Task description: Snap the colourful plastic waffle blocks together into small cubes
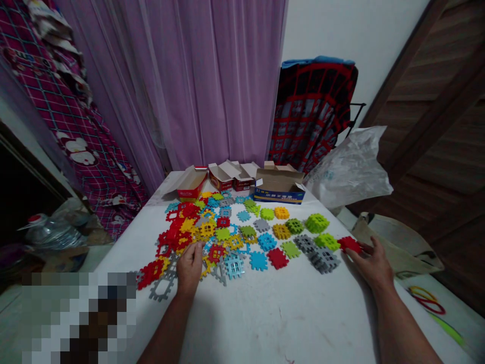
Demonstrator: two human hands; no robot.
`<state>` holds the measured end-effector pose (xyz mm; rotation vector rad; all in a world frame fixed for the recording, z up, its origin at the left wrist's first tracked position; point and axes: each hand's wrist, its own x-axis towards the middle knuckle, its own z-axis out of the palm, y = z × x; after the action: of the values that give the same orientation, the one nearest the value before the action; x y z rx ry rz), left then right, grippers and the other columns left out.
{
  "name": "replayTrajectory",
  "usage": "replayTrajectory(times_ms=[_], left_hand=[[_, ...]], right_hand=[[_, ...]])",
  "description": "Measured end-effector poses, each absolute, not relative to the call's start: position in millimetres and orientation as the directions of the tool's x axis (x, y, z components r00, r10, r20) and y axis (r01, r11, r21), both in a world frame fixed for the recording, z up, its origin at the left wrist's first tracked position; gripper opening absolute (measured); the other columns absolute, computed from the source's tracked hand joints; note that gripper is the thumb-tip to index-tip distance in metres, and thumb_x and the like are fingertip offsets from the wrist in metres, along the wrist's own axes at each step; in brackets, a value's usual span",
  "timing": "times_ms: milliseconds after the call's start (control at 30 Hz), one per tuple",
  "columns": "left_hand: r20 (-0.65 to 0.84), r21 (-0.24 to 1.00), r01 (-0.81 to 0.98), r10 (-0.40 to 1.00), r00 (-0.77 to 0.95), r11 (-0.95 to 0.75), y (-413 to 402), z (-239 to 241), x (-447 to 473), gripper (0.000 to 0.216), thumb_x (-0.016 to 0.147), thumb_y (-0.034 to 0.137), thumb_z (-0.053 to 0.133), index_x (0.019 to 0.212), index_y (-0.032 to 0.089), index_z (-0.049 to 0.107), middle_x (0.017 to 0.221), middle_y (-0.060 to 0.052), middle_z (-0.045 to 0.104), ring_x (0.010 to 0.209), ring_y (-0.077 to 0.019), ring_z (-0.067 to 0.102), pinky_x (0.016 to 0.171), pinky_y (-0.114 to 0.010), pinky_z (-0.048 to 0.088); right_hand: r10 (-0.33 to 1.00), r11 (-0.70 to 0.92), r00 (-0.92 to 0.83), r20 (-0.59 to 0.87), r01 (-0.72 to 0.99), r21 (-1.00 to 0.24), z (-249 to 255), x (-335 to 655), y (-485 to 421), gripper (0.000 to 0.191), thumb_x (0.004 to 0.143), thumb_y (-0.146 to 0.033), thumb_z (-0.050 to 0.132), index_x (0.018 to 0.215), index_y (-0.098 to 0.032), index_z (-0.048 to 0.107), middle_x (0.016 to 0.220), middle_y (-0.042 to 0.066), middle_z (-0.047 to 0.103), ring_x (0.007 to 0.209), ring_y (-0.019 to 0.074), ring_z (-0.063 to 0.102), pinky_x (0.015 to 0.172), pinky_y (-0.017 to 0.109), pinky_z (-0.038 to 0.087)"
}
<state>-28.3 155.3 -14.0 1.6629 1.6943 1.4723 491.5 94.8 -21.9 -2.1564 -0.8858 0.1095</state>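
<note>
Several flat interlocking plastic tiles [227, 235] in red, yellow, blue, green and grey lie spread over a white table [265, 313]. My left hand [190, 264] rests on the tiles at the near left of the pile, its fingers bent down among red and yellow pieces. My right hand [371, 263] lies at the right end of the spread, with its fingertips on a red tile [349, 244]. Beside that hand sit grey tiles [322, 258] and bright green ones [317, 222].
Open cardboard boxes stand along the table's far edge: a red one [191, 188], two small red ones [233, 178] and a blue one [279, 186]. A clear plastic bag [350, 169] lies at the back right. Purple curtains hang behind. A water bottle [53, 232] lies at the left.
</note>
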Motion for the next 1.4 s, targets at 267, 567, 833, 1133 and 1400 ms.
replayTrajectory(times_ms=[267, 567, 833, 1133, 1400], left_hand=[[0.399, 0.825, 0.518, 0.880, -0.256, -0.224, 155, -13, -28, 0.045, 0.089, 0.053, 0.044, 0.088, 0.020, 0.075, 0.089, -0.007, 0.078, 0.085, -0.0228, 0.072, 0.081, -0.034, 0.057], [0.397, 0.824, 0.525, 0.878, -0.266, -0.214, 155, -14, -28, 0.046, 0.089, 0.056, 0.044, 0.089, 0.022, 0.075, 0.089, -0.007, 0.078, 0.086, -0.0231, 0.072, 0.080, -0.034, 0.057], [0.388, 0.829, 0.517, 0.884, -0.260, -0.212, 155, -16, -29, 0.043, 0.090, 0.052, 0.045, 0.091, 0.021, 0.075, 0.090, -0.006, 0.078, 0.085, -0.0217, 0.072, 0.081, -0.032, 0.056], [0.384, 0.833, 0.511, 0.886, -0.258, -0.212, 154, -14, -28, 0.046, 0.090, 0.055, 0.045, 0.091, 0.021, 0.075, 0.091, -0.007, 0.078, 0.087, -0.0227, 0.072, 0.082, -0.034, 0.056], [0.387, 0.837, 0.501, 0.885, -0.257, -0.220, 155, -16, -28, 0.045, 0.089, 0.054, 0.044, 0.088, 0.021, 0.075, 0.089, -0.007, 0.078, 0.087, -0.0224, 0.072, 0.080, -0.033, 0.057]], right_hand=[[0.661, -0.476, 0.724, 0.198, 0.609, -0.635, -25, 493, 95, 0.102, 0.064, -0.064, 0.060, 0.150, -0.014, 0.036, 0.130, 0.018, 0.066, 0.116, 0.0413, 0.060, 0.094, 0.056, 0.047], [0.692, -0.477, 0.694, 0.198, 0.645, -0.597, -29, 496, 96, 0.095, 0.067, -0.062, 0.058, 0.148, -0.015, 0.040, 0.127, 0.016, 0.067, 0.115, 0.0394, 0.060, 0.094, 0.053, 0.047], [0.691, -0.473, 0.689, 0.220, 0.660, -0.584, -30, 493, 96, 0.092, 0.067, -0.061, 0.057, 0.146, -0.016, 0.042, 0.126, 0.015, 0.067, 0.113, 0.0363, 0.061, 0.091, 0.049, 0.049], [0.696, -0.491, 0.683, 0.223, 0.678, -0.547, -30, 493, 97, 0.089, 0.067, -0.062, 0.056, 0.143, -0.017, 0.046, 0.124, 0.014, 0.069, 0.111, 0.0386, 0.062, 0.087, 0.050, 0.049], [0.708, -0.491, 0.665, 0.237, 0.705, -0.511, -35, 496, 99, 0.087, 0.066, -0.061, 0.056, 0.141, -0.016, 0.049, 0.123, 0.017, 0.068, 0.109, 0.0410, 0.063, 0.089, 0.052, 0.050]])
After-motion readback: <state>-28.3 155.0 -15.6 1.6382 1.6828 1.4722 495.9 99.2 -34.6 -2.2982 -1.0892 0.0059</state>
